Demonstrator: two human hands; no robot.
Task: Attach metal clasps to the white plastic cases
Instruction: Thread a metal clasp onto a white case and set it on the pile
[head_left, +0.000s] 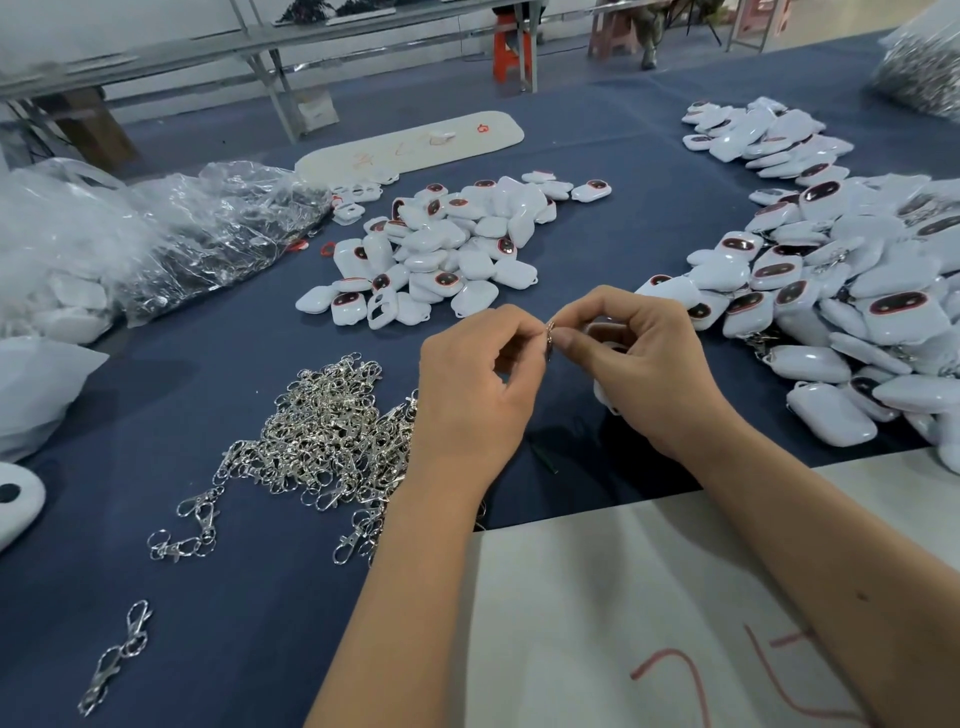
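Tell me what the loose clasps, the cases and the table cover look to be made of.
Clasps: likely polished metal, silvery, with bright glints. Cases: seemingly glossy white moulded plastic, smooth rounded shells with soft highlights and dark red-rimmed windows. Table cover: probably dark blue matte woven cloth, no shine.

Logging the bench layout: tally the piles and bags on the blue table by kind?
Heaps of white cases: 3
Pile of metal clasps: 1
Clear plastic bags: 3
Total: 7
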